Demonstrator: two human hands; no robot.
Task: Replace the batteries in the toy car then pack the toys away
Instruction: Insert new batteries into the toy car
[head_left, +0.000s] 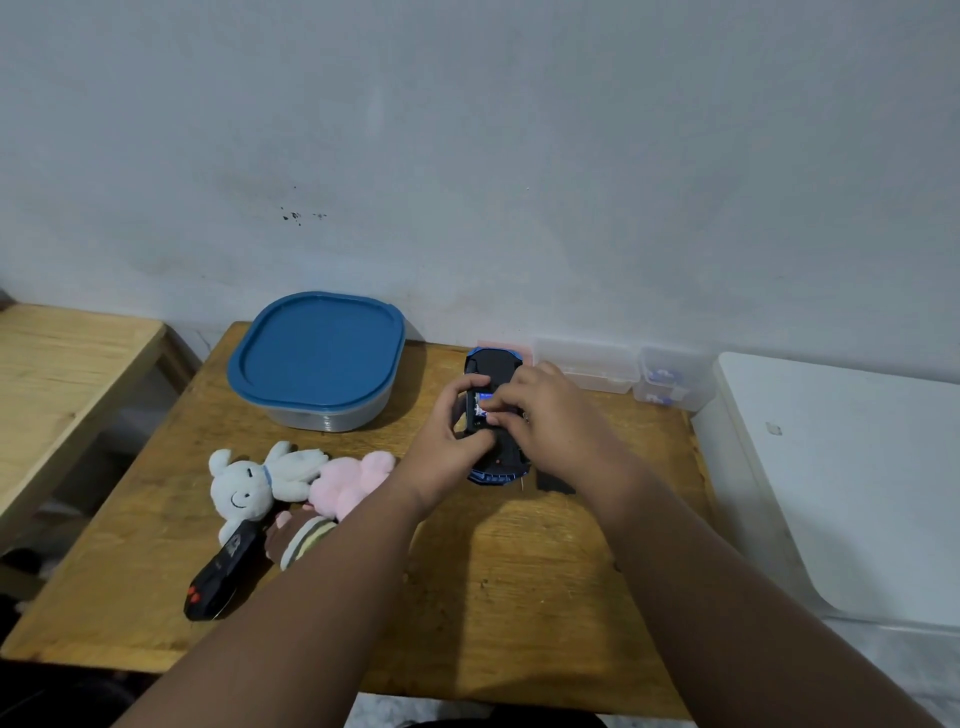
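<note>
A blue toy car (494, 366) lies upside down on the wooden table (519, 597), its black underside facing up. My left hand (449, 441) grips the car's left side. The fingers of my right hand (545, 415) press on a battery (484, 402) in the open compartment at the car's middle. A small black cover (555, 483) lies on the table just right of the car's near end. A black remote control (224, 574) rests at the near left, beside a white plush (260, 480), a pink plush (349, 480) and a small striped doll (298, 538).
A clear container with a blue lid (317, 356), shut, stands at the back left. Small clear plastic boxes (623, 371) line the wall at the back right. A white surface (841, 483) adjoins the table's right edge and a second wooden table (62, 379) stands to the left.
</note>
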